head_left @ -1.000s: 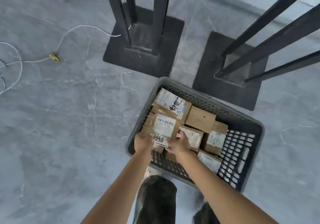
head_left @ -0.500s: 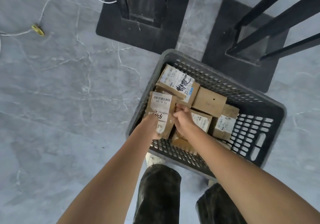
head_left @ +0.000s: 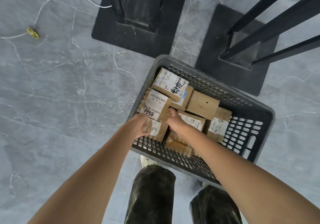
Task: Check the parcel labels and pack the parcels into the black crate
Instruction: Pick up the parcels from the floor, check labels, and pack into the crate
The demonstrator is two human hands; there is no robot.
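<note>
The black crate (head_left: 245,133) stands on the grey floor just ahead of my legs, with several brown cardboard parcels inside. Both hands are down in its near left corner. My left hand (head_left: 141,127) grips the near end of a parcel with a barcode label and handwritten digits (head_left: 156,105). My right hand (head_left: 174,120) holds the same parcel's right edge. Behind it lies a parcel with a large label and black scrawl (head_left: 170,83). A plain parcel (head_left: 201,105) and two labelled ones (head_left: 218,128) fill the middle.
Two black square stand bases (head_left: 138,33) with upright and slanted black bars (head_left: 270,14) sit directly behind the crate. A white cord (head_left: 52,0) with a yellow clip (head_left: 32,33) trails over the floor at the far left. My dark trouser legs (head_left: 152,194) are below the crate.
My hands have lowered the barcode parcel deeper into the crate's left corner, and my right hand has shifted to its right edge. The camera has tilted down and closer.
</note>
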